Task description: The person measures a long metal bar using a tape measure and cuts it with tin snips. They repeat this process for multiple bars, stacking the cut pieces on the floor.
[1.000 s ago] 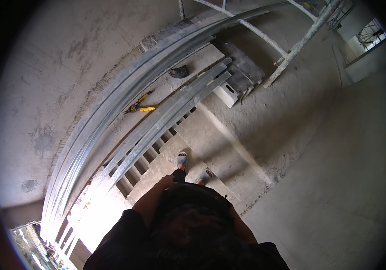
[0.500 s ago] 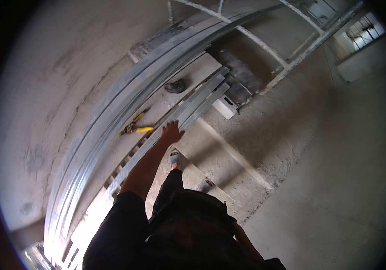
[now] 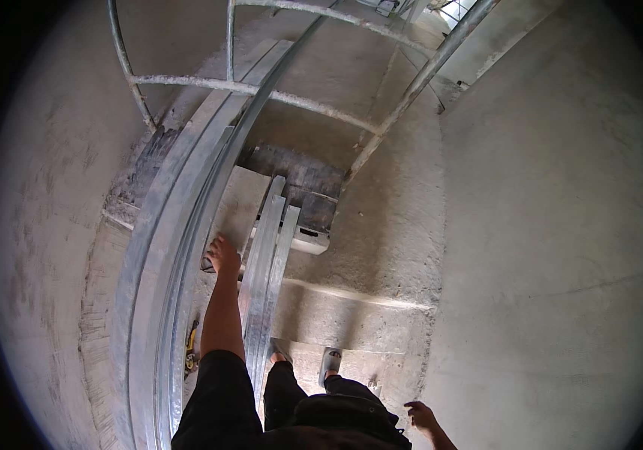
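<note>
From the head view we looked straight down at our own legs on rough concrete steps (image 3: 351, 307), our sandalled feet set on the lowest tread we could see. Our left hand (image 3: 223, 255) was stretched well forward, the arm nearly straight, and it lay against the inner edge of the long galvanised metal channels (image 3: 164, 285) stacked along the left wall; the fingers were loosely spread and pointed ahead, and we could not tell whether they had curled round the lip of a channel or merely rested on it. That reach looked to us like a way of steadying ourselves against the stack, though this is a judgement. Just beside the hand, to its right, a second, shorter bundle of metal studs (image 3: 265, 277) ran up the steps, laid lengthwise so that it leaned on the treads rather than blocking them. Our right hand (image 3: 423, 415) hung low by our hip, empty, its fingers relaxed and half open, apart from everything. A yellow-handled tool (image 3: 191, 351) lay on the floor between the channels and our left sleeve, near but untouched. Above, a frame of pale steel tubes (image 3: 314, 105) crossed the stairwell, and a grey box-like block (image 3: 314, 225) sat at the head of the studs.
</note>
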Available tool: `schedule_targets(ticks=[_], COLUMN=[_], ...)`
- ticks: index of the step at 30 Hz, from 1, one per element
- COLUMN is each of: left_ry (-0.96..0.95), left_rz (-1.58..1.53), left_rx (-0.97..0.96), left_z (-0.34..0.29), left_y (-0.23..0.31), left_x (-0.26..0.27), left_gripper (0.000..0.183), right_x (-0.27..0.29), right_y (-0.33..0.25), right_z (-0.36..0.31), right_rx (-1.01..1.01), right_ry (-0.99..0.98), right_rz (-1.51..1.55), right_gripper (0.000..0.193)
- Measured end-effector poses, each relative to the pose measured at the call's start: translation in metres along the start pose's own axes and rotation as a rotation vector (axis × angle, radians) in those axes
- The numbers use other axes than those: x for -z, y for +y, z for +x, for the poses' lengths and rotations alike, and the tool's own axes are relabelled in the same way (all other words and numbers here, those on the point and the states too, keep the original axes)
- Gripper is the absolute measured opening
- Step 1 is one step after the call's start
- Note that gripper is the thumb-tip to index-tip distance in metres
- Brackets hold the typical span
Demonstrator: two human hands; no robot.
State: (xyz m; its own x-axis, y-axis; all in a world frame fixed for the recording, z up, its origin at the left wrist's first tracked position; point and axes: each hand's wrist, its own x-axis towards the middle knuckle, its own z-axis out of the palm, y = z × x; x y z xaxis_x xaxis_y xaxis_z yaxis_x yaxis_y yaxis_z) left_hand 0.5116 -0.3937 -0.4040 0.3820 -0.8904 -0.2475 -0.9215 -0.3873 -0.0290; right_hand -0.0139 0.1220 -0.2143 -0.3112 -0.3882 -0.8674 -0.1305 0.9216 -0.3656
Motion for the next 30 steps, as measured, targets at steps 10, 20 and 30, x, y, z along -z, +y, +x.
schedule_targets(ticks=[10,20,30], left_ry=[-0.117,-0.745,-0.827], left_rz=[-1.051,-1.389,-0.991], left_rx=[-0.195,-0.614,-0.753], left_z=[-0.087,-0.460,-0.524], left_y=[-0.059,0.005,0.071], left_x=[0.021,0.215,0.264], left_gripper=[0.051,0.105,0.090], right_x=[-0.114,-0.100,0.010], right_y=[-0.213,-0.272,-0.212], right_z=[-0.020,-0.064,-0.086], right_rx=[0.601,0.964,0.935], right_ry=[-0.182,-0.853,-0.715], right_rz=[-0.021,-0.337,-0.461], right_gripper=[0.022,0.034,0.037])
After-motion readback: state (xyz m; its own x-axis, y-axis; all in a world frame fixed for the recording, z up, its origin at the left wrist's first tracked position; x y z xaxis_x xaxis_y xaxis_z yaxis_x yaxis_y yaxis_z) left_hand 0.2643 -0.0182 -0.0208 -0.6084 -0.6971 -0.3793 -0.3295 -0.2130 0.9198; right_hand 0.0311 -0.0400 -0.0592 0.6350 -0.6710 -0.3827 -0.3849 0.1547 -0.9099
